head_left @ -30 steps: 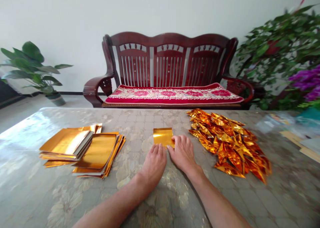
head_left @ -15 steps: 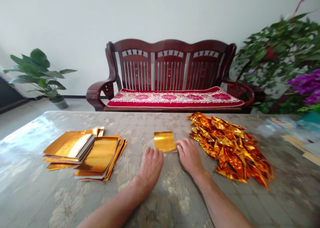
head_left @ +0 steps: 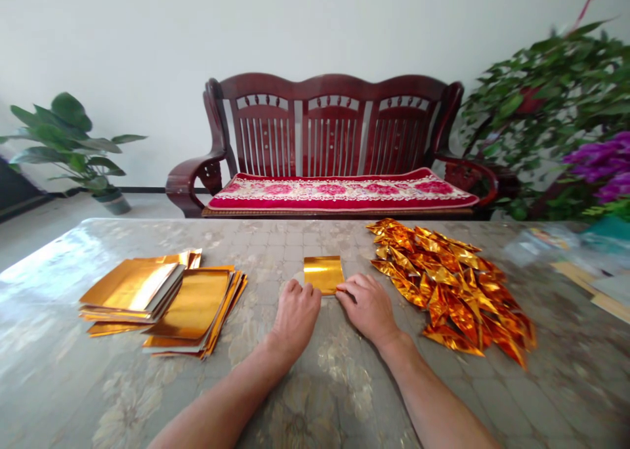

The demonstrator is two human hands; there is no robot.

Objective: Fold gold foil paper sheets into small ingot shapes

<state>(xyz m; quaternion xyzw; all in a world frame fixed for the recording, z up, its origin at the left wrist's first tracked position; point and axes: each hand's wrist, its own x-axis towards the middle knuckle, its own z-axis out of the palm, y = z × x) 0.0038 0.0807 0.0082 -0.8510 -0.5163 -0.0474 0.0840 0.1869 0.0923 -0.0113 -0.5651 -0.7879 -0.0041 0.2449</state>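
Note:
A small sheet of gold foil paper [head_left: 323,273] lies on the table between my hands, its gold face up. My left hand [head_left: 298,308] is closed at the sheet's near left corner, fingers curled under and partly hidden. My right hand [head_left: 368,304] pinches the near right corner between thumb and fingers. Left of my hands are stacks of flat gold foil sheets [head_left: 194,301], some showing grey-white edges. To the right lies a heap of folded gold foil pieces [head_left: 450,285] with pointed ends.
The patterned table [head_left: 315,396] spans the foreground. Plastic bags [head_left: 541,244] and pale strips [head_left: 590,288] lie at its right side. Behind it stands a dark red wooden bench [head_left: 335,127] with a floral cushion [head_left: 339,193]. Potted plants [head_left: 73,134] flank the bench.
My right hand has slid left along the sheet's near edge, closer to my left hand. The sheet's near edge now sits a little farther from me. The view has shifted slightly.

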